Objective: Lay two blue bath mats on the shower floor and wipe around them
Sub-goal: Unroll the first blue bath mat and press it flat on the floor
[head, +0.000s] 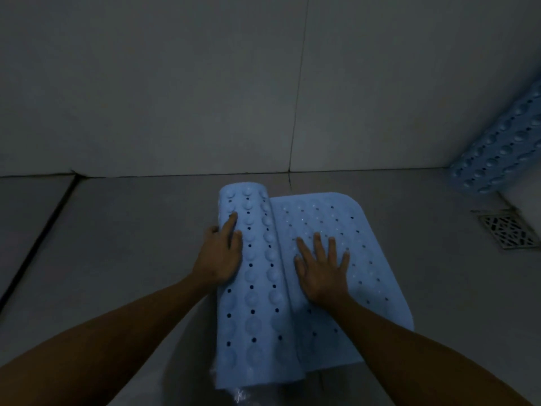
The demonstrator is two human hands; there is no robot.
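Setting: a dim shower corner is shown, with a grey tiled floor (123,244) meeting a tiled wall (175,98); a square metal floor drain (506,230) is set into the floor at the far right.

First mat: a blue bath mat (322,218) is seen partly unrolled on the floor in the middle of the view. Its right portion lies flat, while its left portion is curled up as a roll (254,259) with the suction cups and drain holes turned outward.

Second mat: another blue bath mat (503,142) is seen rolled up and leaning in the right-hand corner, well apart from the first and above the drain.

Left hand: the left hand (218,256) is laid against the side of the roll, the index finger stretched along the cups; nothing is gripped, the fingers being more or less straight.

Right hand: the right hand (322,268) is pressed flat, fingers spread, on the flattened part just beside the roll; it is released, not clasping.

Progress: the task is judged to be in its early part. The first mat is about half laid; the rest of the roll has yet to be spread leftward. The second mat is untouched, and no wiping is judged to have begun, since no cloth is in view.

Writing: no brand, label or legible text can be made out on the mats, tiles or drain.
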